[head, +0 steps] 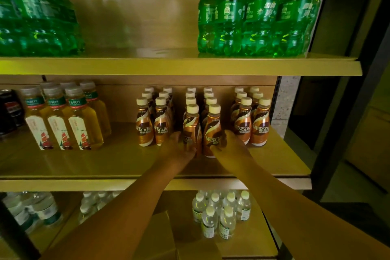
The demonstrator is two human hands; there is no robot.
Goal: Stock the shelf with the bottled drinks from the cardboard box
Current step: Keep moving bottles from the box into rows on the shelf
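On the middle shelf (pixel 105 167) stand three double rows of brown coffee bottles with cream caps. My left hand (pixel 179 148) wraps the base of the front left bottle (pixel 191 126) of the centre rows. My right hand (pixel 228 145) grips the lower part of the front right bottle (pixel 214 126) beside it. Both bottles stand upright on the shelf. The cardboard box (pixel 160 236) shows below between my forearms, its flaps partly hidden by my left arm.
Yellow tea bottles (pixel 63 120) and dark cola bottles (pixel 10 110) stand at the left of the middle shelf. Green soda bottles (pixel 257 17) fill both ends of the top shelf. Clear water bottles (pixel 219 213) stand on the bottom shelf. A dark doorway lies to the right.
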